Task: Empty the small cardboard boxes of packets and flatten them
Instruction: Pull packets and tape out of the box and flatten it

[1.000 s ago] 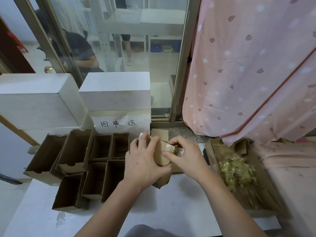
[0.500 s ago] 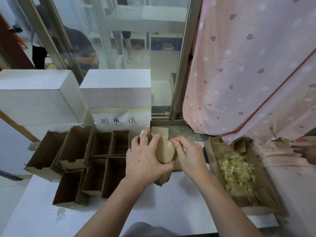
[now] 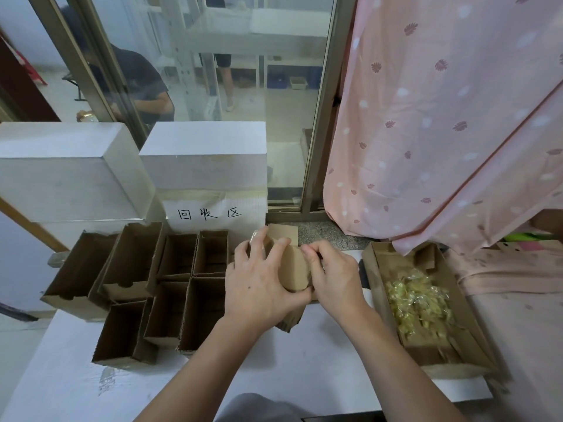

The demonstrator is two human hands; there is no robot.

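I hold a small brown cardboard box [image 3: 294,268] over the white table [image 3: 320,360], just in front of the window sill. My left hand [image 3: 259,287] grips it from the left, fingers spread over its top. My right hand [image 3: 335,275] pinches its right end, where clear tape shows. Its open flap [image 3: 283,233] stands up behind my fingers. What is inside the box is hidden. A large open cardboard tray [image 3: 374,269] at the right holds a heap of yellow clear-wrapped packets [image 3: 417,303].
Several empty open small boxes [image 3: 170,287] stand in rows at the left. Behind them sit white boxes [image 3: 204,156] and a handwritten paper sign [image 3: 210,213]. A pink curtain [image 3: 441,117] hangs at the right. People stand behind the glass.
My right hand has slid left along the box's end, closer to my left hand. The box stays held in the same spot.
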